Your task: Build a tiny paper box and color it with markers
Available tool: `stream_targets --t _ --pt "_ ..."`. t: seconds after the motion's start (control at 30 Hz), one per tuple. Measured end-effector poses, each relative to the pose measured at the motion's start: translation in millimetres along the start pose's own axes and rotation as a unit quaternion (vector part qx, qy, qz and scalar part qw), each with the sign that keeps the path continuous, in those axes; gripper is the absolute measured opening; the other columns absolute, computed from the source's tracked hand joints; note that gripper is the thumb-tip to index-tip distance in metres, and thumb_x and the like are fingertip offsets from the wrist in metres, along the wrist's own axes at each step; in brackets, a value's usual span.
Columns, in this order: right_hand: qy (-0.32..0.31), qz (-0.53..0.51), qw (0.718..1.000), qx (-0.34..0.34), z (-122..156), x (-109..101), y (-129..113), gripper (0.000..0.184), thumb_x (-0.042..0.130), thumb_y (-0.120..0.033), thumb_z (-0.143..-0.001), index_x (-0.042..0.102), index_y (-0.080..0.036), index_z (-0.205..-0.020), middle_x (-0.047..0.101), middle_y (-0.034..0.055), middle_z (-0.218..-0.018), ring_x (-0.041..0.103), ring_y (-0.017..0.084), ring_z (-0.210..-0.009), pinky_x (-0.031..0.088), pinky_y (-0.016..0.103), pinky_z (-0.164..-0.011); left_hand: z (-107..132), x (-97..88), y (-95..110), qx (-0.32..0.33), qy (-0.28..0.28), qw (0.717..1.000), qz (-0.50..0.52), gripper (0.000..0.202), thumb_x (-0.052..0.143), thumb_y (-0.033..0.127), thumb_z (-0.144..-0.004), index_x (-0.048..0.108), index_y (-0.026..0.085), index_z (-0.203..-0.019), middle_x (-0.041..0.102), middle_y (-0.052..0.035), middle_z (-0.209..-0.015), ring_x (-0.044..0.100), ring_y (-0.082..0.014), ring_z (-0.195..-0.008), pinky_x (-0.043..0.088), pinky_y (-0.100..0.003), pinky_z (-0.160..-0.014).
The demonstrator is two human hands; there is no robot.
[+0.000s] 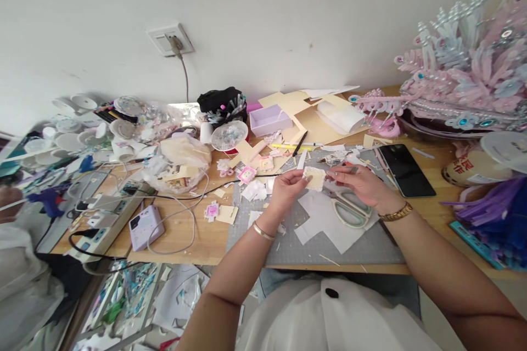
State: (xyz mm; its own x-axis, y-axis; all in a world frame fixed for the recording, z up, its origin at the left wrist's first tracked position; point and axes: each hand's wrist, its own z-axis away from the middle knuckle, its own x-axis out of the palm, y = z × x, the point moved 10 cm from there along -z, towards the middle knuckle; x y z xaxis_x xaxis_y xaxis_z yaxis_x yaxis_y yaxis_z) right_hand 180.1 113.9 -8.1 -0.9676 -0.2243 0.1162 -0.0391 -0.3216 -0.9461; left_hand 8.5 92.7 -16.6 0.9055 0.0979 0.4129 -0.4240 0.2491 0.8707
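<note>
My left hand point(289, 187) pinches a small cream card piece point(315, 180) with a scalloped white border by its left side. My right hand point(357, 184) is closed, its fingertips at the piece's right edge. Whatever those fingers hold is too small to make out. Just below the right hand, scissors point(349, 214) with pale handles lie on the grey cutting mat point(284, 255). White paper sheets point(319, 222) are spread under both hands. Left of the left hand are a pink-framed square decoration point(247, 174) and crumpled white scraps point(254, 190).
A black phone point(407, 170) lies right of the mat, near a lidded cup point(465, 167). A pink beaded headdress point(473, 88) stands at the back right. Behind are a lilac box point(269, 120) and cream card sheets point(317, 123). Cables cross the left side; another person's sleeve point(24, 285) shows there.
</note>
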Motion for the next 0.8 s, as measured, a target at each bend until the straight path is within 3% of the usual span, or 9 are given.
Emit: stream_targets --t 0.37,0.8 --pt "0.011 0.001 1.0 0.015 2 2 1 0.043 0.089 -0.056 -0.048 0.078 -0.021 -0.07 0.076 0.006 -0.082 0.067 0.022 -0.085 0.051 0.036 -0.081 -1 -3.4 -2 0.0 0.021 1.0 -0.005 0.047 0.097 0.043 -0.042 0.077 0.016 -0.075 0.075 -0.0031 -0.072 0.065 -0.0126 -0.062 0.053 -0.025 -0.062" --pt "0.021 0.091 0.991 -0.092 1 2 -15 0.035 0.079 -0.057 -0.064 0.076 -0.023 -0.071 0.073 0.0062 -0.088 0.065 0.025 -0.09 0.051 0.04 -0.086 1 -7.0 -3 -0.002 0.038 0.999 -0.007 0.045 0.096 0.042 -0.044 0.077 0.017 -0.077 0.075 -0.0036 -0.075 0.064 -0.0119 -0.064 0.051 -0.024 -0.063"
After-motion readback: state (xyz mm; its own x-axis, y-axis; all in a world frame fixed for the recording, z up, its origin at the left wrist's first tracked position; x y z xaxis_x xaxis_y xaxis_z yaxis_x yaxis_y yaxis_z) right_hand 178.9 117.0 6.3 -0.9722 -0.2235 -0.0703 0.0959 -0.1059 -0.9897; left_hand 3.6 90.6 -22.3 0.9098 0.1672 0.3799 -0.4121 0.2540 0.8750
